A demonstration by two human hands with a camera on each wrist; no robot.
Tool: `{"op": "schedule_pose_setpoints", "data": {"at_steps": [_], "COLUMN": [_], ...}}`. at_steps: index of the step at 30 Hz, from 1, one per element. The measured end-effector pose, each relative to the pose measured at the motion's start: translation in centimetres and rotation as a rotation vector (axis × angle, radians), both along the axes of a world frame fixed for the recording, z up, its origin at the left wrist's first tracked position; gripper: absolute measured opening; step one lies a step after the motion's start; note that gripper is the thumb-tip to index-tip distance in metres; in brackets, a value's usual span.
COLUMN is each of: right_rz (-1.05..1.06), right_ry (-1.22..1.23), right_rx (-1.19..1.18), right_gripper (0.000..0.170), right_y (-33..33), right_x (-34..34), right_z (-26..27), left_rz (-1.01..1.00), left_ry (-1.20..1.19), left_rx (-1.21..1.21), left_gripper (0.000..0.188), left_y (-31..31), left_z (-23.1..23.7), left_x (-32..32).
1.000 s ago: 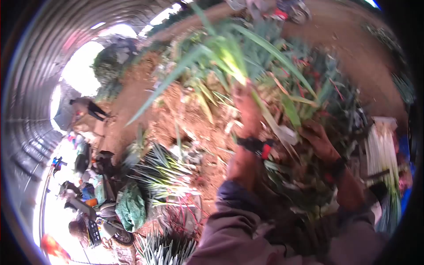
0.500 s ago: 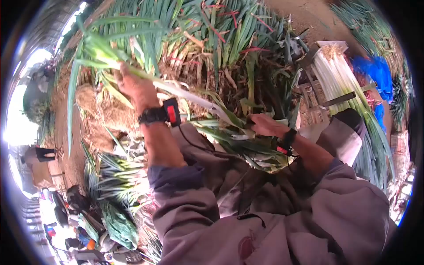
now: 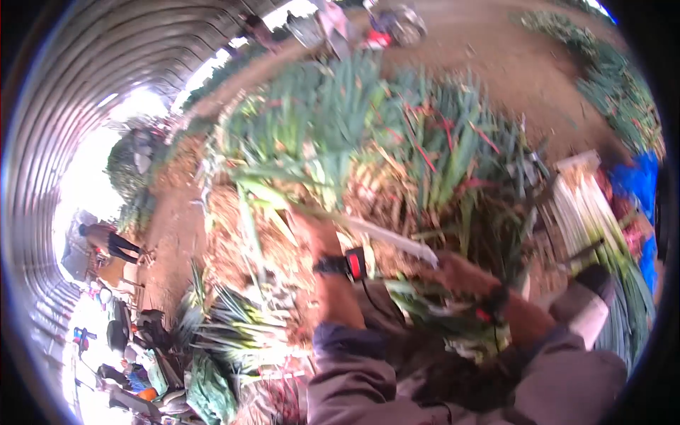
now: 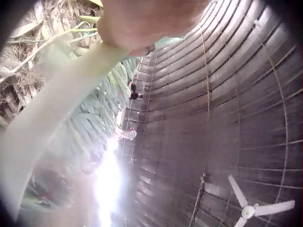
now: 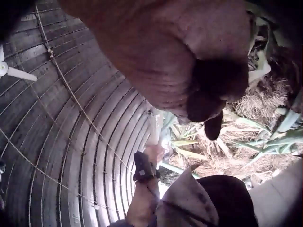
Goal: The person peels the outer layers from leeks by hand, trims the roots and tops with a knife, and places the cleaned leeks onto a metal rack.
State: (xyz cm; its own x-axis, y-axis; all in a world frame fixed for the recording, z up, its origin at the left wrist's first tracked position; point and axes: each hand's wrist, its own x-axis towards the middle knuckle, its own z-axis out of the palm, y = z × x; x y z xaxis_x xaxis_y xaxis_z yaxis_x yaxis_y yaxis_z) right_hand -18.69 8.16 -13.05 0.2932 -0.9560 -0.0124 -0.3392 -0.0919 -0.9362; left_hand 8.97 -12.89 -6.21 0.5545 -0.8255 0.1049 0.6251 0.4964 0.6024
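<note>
In the head view, my left hand [image 3: 312, 230] grips a leek [image 3: 397, 241] around its upper stalk, with the green leaves spreading beyond the fist. The white stalk slants down to the right, toward my right hand [image 3: 464, 275]. That hand's fingers curl right at the stalk's lower end, and the contact itself is hidden. The left wrist view has the pale stalk [image 4: 57, 101] running from under the hand [image 4: 151, 21] to the lower left. In the right wrist view, the curled right hand [image 5: 175, 56] fills the top, with the white stalk [image 5: 155, 127] behind it.
A big heap of leeks [image 3: 304, 106] with dry roots lies ahead. Peeled white leeks [image 3: 584, 212] rest in a rack at right, beside blue plastic [image 3: 637, 184]. Loose leaves [image 3: 425, 304] lie below my hands. More leeks [image 3: 241, 329] and a green sack [image 3: 209, 389] are at left.
The head view has tilted up. Loose green leaf by the stalk's lower end no longer hangs there, and the white end shows bare at my right hand. The left hand keeps its grip.
</note>
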Motion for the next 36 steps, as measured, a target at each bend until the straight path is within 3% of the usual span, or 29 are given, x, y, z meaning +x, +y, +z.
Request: {"op": "schedule_pose_setpoints", "data": {"at_steps": [1, 2, 4, 7, 9, 10, 12, 14, 15, 17, 18, 19, 20, 21, 23, 24, 26, 27, 28, 30, 31, 32, 34, 36], "right_rz": [0.01, -0.04, -0.091, -0.042, -0.016, -0.004, -0.001, 0.0, -0.009, -0.016, -0.056, -0.089, -0.07, -0.101, -0.189, -0.238, -0.534, -0.643, -0.67, -0.56, -0.46, -0.339, -0.064, 0.04], "right_ry": [0.015, -0.112, -0.017, 0.016, 0.123, 0.227, 0.293, 0.355, 0.41, 0.463, 0.451, 0.438, 0.438, 0.442, 0.397, 0.343, 0.169, -0.072, -0.101, 0.025, 0.181, 0.365, 0.686, 0.718], "right_rx": [0.332, 0.333, 0.227, 0.099, -0.045, -0.189, -0.219, -0.246, -0.251, -0.247, -0.26, -0.276, -0.27, -0.258, -0.328, -0.395, -0.041, 0.068, 0.025, -0.083, -0.141, -0.193, -0.263, -0.339], "right_gripper": [0.041, 0.04, 0.039, 0.035, 0.032, 0.028, 0.026, 0.023, 0.02, 0.017, 0.02, 0.023, 0.023, 0.023, 0.021, 0.018, 0.015, 0.014, 0.014, 0.017, 0.02, 0.023, 0.031, 0.039], "right_y": [1.6, 3.1, 4.2, 5.6, 7.4, 8.2, 9.5, 10.6, 11.0, 11.9, 12.3, 12.7, 13.4, 14.4, 16.5, 17.5, 17.5, 16.0, 14.5, 11.0, 8.7, 6.3, 3.6, 2.0], "right_x": [-1.0, -0.8, -1.2, -2.3, -2.2, -2.0, -1.8, -2.0, -2.0, -2.0, -2.0, -2.0, -2.3, -2.8, -5.1, -6.9, -9.5, -10.6, -11.1, -10.9, -10.0, -8.5, -5.3, -2.6], "right_z": [0.9, 4.3, 4.3, 6.7, 8.5, 9.2, 10.0, 11.1, 11.7, 12.2, 12.3, 12.4, 12.7, 13.1, 13.5, 13.3, 13.7, 13.5, 13.2, 11.2, 9.6, 7.6, 4.2, 3.0], "left_rz": [0.07, 0.158, 0.16, 0.236, 0.145, 0.089, 0.113, -0.073, 0.014, -0.069, -0.03, -0.059, 0.161, 0.207, 0.251, 0.242, 0.157, 0.119, 0.074, -0.01, -0.099, -0.124, -0.311, -0.311], "left_ry": [0.058, 0.118, 0.287, 0.171, 0.144, 0.152, 0.17, 0.034, 0.006, -0.001, -0.002, -0.82, -1.596, -1.15, -0.294, 0.122, 0.077, 0.046, 0.057, 0.199, 0.313, 0.382, 0.387, 0.441], "left_rx": [0.233, 0.284, 0.288, 0.408, 0.47, 0.48, 0.539, 0.459, 0.54, 0.529, 0.465, 0.601, 0.69, 0.526, 0.446, 0.523, 0.491, 0.455, 0.42, 0.374, 0.218, 0.229, 0.015, 0.076], "left_gripper": [0.038, 0.034, 0.023, 0.025, 0.027, 0.028, 0.029, 0.028, 0.024, 0.02, 0.025, 0.02, 0.022, 0.026, 0.046, 0.051, 0.055, 0.058, 0.061, 0.06, 0.052, 0.045, 0.043, 0.042], "left_y": [0.2, 2.5, -0.1, 0.1, -2.4, -2.1, -1.7, -2.0, -1.9, -4.3, -4.2, -2.8, -0.2, -2.3, -2.4, -1.5, -0.8, -0.7, -0.4, 0.4, -0.3, 2.4, 1.2, 2.9], "left_z": [0.3, 3.3, -1.5, -2.9, -8.3, -7.6, -8.7, -10.3, -9.1, -13.3, -12.8, -12.6, -10.1, -13.2, -9.1, -6.0, -5.9, -5.5, -4.7, -1.7, -2.2, 2.0, -0.8, 1.9], "left_x": [0.3, -1.4, 2.3, 2.6, 4.8, 4.7, 3.2, 3.5, 2.0, 2.9, 1.5, 1.9, 1.5, 2.2, 1.6, 1.5, 0.4, -0.6, -1.7, -4.6, -5.3, -7.2, -8.1, -9.7]}}
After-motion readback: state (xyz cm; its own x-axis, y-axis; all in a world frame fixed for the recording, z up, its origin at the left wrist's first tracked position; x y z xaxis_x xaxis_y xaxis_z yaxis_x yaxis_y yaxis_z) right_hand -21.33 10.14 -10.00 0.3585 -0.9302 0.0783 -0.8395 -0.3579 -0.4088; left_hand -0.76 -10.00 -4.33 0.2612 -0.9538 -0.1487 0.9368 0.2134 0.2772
